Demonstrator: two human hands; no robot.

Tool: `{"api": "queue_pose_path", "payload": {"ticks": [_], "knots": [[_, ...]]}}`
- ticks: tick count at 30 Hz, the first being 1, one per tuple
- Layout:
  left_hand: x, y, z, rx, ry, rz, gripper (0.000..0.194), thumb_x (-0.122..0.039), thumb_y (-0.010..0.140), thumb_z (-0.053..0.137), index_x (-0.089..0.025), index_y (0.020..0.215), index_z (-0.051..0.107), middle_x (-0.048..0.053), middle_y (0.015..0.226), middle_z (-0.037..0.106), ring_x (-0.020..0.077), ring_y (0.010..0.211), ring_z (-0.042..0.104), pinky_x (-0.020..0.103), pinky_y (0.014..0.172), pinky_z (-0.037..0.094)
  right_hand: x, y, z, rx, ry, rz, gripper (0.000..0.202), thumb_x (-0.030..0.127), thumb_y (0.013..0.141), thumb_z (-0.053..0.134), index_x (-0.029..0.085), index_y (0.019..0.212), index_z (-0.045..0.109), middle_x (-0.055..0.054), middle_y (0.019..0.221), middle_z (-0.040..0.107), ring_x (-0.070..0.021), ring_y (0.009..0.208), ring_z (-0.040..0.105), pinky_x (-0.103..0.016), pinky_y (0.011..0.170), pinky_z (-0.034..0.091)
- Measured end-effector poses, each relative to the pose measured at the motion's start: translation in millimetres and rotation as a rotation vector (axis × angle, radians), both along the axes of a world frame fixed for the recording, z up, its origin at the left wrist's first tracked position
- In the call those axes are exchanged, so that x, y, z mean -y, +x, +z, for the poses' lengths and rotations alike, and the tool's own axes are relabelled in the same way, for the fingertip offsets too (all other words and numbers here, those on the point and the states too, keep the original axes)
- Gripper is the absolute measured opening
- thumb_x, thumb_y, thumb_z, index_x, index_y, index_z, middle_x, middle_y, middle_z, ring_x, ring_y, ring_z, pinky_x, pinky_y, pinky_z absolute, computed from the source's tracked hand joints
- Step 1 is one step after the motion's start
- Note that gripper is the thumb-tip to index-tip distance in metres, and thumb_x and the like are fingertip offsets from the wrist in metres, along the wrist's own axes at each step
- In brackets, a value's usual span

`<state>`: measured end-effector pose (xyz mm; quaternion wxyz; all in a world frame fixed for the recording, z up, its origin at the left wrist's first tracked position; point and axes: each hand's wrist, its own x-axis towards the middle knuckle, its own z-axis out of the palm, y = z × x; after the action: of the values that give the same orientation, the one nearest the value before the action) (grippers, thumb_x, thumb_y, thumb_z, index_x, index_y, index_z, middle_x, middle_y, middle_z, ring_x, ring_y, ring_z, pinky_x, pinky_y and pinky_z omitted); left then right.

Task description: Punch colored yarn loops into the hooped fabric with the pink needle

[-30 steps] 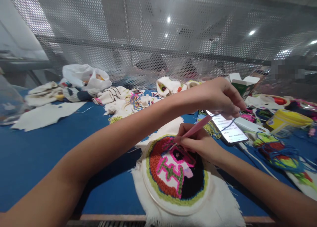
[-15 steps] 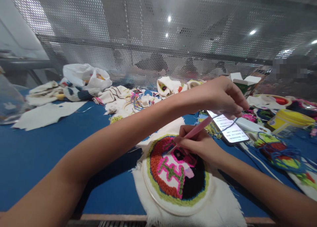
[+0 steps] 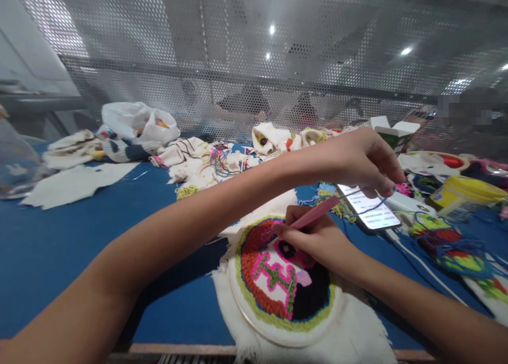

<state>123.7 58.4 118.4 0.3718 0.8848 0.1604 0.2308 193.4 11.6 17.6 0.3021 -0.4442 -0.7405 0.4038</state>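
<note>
My right hand [image 3: 313,234] is closed round a pink punch needle [image 3: 315,213], its metal tip low over the upper part of the embroidery. A round wooden hoop [image 3: 251,326] holds white cloth [image 3: 357,332] with rust, pink, green, black and yellow-green yarn areas. My left hand [image 3: 367,160] reaches across above the right one, its fingertips pinched on blue yarn [image 3: 363,211]. That yarn hangs in a loop and runs to the back end of the punch needle.
A lit phone [image 3: 375,210] with a white cable lies right of the hoop. Beyond are a yellow tub [image 3: 464,194], a yarn bundle [image 3: 448,242] and an open box [image 3: 395,128]. Scrap cloth [image 3: 79,181] and a white bag [image 3: 138,121] lie at the back left.
My left hand has moved slightly right with the blue yarn. My right hand and the punch needle have shifted a little left and lower, with the tool tilted flatter.
</note>
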Motion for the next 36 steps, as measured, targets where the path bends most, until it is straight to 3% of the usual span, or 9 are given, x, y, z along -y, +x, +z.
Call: {"api": "queue_pose_path", "payload": {"ticks": [3, 7, 9, 11, 13, 17, 20, 25, 36], "knots": [[8.3, -14.5, -1.8, -0.087, 0.278, 0.098, 0.021, -0.015, 0.082, 0.048, -0.006, 0.094, 0.063, 0.004, 0.077, 0.065, 0.0108, 0.070, 0.059, 0.022, 0.065, 0.044, 2.2, -0.1, -1.3, -0.002, 0.013, 0.010, 0.031, 0.030, 0.077, 0.056, 0.018, 0.056, 0.036, 0.007, 0.046, 0.037, -0.0044, 0.041, 0.034, -0.017, 0.037, 0.026], [18.6, -65.8, -27.1, -0.403, 0.578, 0.458, 0.029, -0.030, 0.086, 0.040, -0.012, 0.084, 0.063, 0.007, 0.071, 0.062, 0.0165, 0.062, 0.054, 0.026, 0.055, 0.036, 5.4, -0.7, 0.9, -0.004, 0.040, 0.027, 0.019, 0.024, 0.076, 0.057, 0.017, 0.063, 0.046, 0.005, 0.053, 0.045, -0.0047, 0.046, 0.039, -0.016, 0.040, 0.030], [22.9, -95.4, -48.5, -0.601, 0.517, 0.608, 0.035, -0.036, 0.087, 0.035, -0.013, 0.080, 0.061, 0.007, 0.065, 0.058, 0.0165, 0.056, 0.051, 0.026, 0.051, 0.032, 6.2, -1.4, 2.7, -0.043, -0.032, 0.047, 0.013, 0.025, 0.077, 0.057, 0.017, 0.070, 0.049, 0.006, 0.055, 0.047, -0.0043, 0.045, 0.040, -0.015, 0.039, 0.031], [27.4, -117.7, -71.4, -0.675, 0.344, 0.623, 0.038, -0.038, 0.088, 0.031, -0.014, 0.079, 0.059, 0.005, 0.062, 0.055, 0.0152, 0.054, 0.048, 0.025, 0.050, 0.030, 6.2, -2.2, 3.9, -0.074, -0.078, 0.056, 0.017, 0.028, 0.077, 0.059, 0.017, 0.069, 0.048, 0.006, 0.053, 0.047, -0.0037, 0.043, 0.039, -0.014, 0.037, 0.029], [31.7, -129.6, -92.0, -0.561, 0.160, 0.520, 0.038, -0.041, 0.087, 0.031, -0.015, 0.085, 0.059, 0.003, 0.071, 0.057, 0.0145, 0.061, 0.050, 0.024, 0.053, 0.034, 6.2, -2.5, 4.5, -0.082, -0.084, 0.048, 0.023, 0.029, 0.075, 0.061, 0.017, 0.064, 0.045, 0.006, 0.053, 0.048, -0.0033, 0.043, 0.040, -0.013, 0.037, 0.029], [37.2, -131.9, -115.9, -0.288, -0.061, 0.576, 0.042, -0.049, 0.083, 0.039, -0.016, 0.103, 0.057, 0.001, 0.080, 0.059, 0.0138, 0.066, 0.050, 0.023, 0.055, 0.035, 8.7, -1.4, 3.4, -0.108, -0.179, 0.081, 0.023, 0.031, 0.075, 0.060, 0.018, 0.067, 0.043, 0.006, 0.051, 0.049, -0.0043, 0.037, 0.042, -0.014, 0.033, 0.032], [38.9, -131.2, -119.1, -0.234, -0.179, 0.579, 0.045, -0.052, 0.080, 0.044, -0.018, 0.106, 0.057, 0.001, 0.082, 0.060, 0.0142, 0.067, 0.050, 0.024, 0.055, 0.036, 11.8, 0.4, 1.9, -0.161, -0.244, 0.096, 0.018, 0.030, 0.078, 0.055, 0.020, 0.071, 0.042, 0.006, 0.051, 0.050, -0.0052, 0.033, 0.042, -0.015, 0.031, 0.033], [42.9, -134.5, -119.0, -0.159, -0.280, 0.574, 0.040, -0.047, 0.079, 0.051, -0.021, 0.109, 0.054, 0.001, 0.106, 0.059, 0.0187, 0.092, 0.053, 0.028, 0.078, 0.042, 12.4, 1.8, 1.3, -0.199, -0.106, 0.009, 0.021, 0.028, 0.077, 0.058, 0.017, 0.064, 0.045, 0.004, 0.054, 0.049, -0.0036, 0.042, 0.042, -0.013, 0.036, 0.031], [57.2, -128.5, -120.1, -0.190, -0.072, 0.644, 0.041, -0.041, 0.077, 0.053, -0.024, 0.114, 0.045, 0.005, 0.112, 0.048, 0.0208, 0.105, 0.045, 0.036, 0.092, 0.037, 8.3, 1.7, 0.7, -0.330, -0.262, -0.047, 0.025, 0.030, 0.077, 0.058, 0.018, 0.061, 0.043, 0.007, 0.044, 0.044, -0.0036, 0.036, 0.037, -0.014, 0.035, 0.031]]}}
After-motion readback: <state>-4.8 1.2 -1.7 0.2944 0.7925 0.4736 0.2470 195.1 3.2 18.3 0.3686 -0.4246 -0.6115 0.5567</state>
